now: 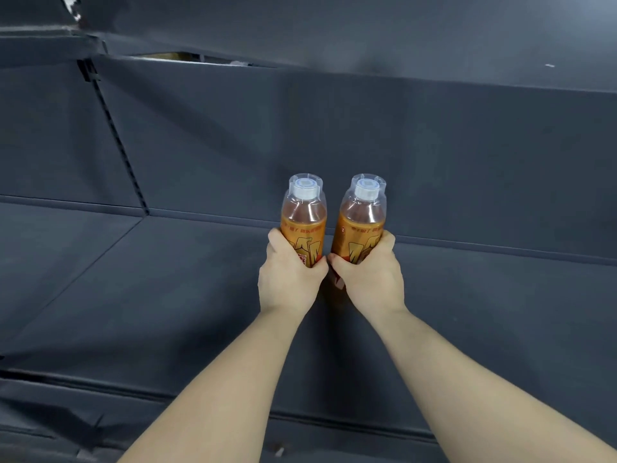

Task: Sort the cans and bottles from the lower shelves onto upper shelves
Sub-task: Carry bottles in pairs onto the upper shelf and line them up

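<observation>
Two orange-labelled drink bottles with white caps under clear plastic covers stand upright side by side over the dark shelf board. My left hand grips the left bottle round its lower body. My right hand grips the right bottle the same way. The two hands touch at the thumbs, and the bottles are a small gap apart. The bottoms of both bottles are hidden behind my hands, so I cannot tell whether they rest on the shelf.
The dark back panel rises right behind the bottles. A slotted upright rail runs down at the left. Another dark shelf hangs overhead. The shelf's front edge runs below my forearms.
</observation>
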